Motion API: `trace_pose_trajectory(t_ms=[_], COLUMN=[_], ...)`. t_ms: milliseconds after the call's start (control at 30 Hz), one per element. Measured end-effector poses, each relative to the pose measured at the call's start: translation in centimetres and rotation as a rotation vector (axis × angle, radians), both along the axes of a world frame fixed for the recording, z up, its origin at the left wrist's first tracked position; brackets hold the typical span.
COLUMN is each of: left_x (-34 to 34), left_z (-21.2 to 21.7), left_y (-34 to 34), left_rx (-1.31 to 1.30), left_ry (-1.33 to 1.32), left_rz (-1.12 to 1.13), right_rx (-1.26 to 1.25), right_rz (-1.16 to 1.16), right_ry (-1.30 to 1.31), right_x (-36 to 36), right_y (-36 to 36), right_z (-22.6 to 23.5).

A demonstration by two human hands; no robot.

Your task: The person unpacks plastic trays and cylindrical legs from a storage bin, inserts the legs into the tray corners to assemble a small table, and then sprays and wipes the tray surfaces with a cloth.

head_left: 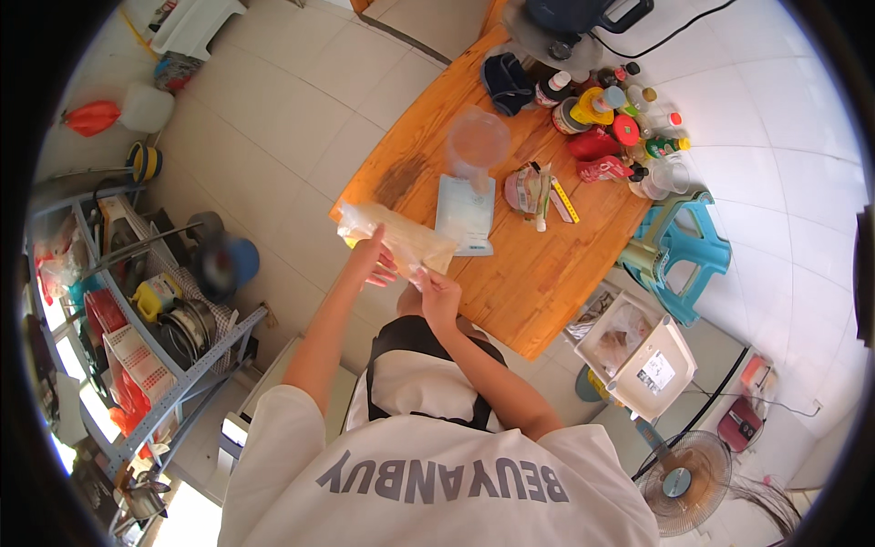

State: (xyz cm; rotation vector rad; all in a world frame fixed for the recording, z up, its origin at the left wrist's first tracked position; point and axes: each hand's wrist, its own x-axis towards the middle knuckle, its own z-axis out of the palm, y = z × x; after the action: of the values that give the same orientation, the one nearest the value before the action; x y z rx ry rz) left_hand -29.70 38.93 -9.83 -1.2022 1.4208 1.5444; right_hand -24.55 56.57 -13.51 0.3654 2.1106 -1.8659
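Observation:
A clear plastic bag with pale, beige contents [401,239] is held up over the table's near left edge. My left hand [372,260] has its thumb against the bag and its fingers along the lower side. A pinch of my right hand [439,296] grips the bag's lower right edge. Just beyond the bag lies a flat white and pale-blue packet [466,219] on the table. A clear round plastic container [478,139] stands behind that packet. To the right are a pink-and-clear spouted pouch [527,191] and a yellow strip like a ruler [564,201].
The wooden table [519,296] carries several bottles and jars [602,114] along the wall, plus a dark cloth item [507,84]. Turquoise stools [684,251], a cream bin [652,369] and a fan [679,479] stand right. A loaded metal rack [196,365] stands left.

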Motion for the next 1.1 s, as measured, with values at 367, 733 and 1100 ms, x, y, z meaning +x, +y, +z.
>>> trace_pose_trajectory(t_ms=[367, 733, 1100], left_x=[2.1, 1.8, 3.0], left_z=[-9.9, -10.6, -9.6], left_y=[0.8, 0.1, 0.6], left_rx=[-0.249, -0.287, -0.095], left_ry=[0.072, 0.157, 0.373], left_rz=[-0.003, 0.122, 0.428], right_rx=[0.736, 0.811, 0.893], right_rz=[0.276, 0.36, 0.453], right_ry=[0.569, 0.487, 0.42], right_x=[-15.9, -28.7, -38.3], right_y=[3.9, -0.6, -3.1], right_z=[8.1, 4.8, 2.4])
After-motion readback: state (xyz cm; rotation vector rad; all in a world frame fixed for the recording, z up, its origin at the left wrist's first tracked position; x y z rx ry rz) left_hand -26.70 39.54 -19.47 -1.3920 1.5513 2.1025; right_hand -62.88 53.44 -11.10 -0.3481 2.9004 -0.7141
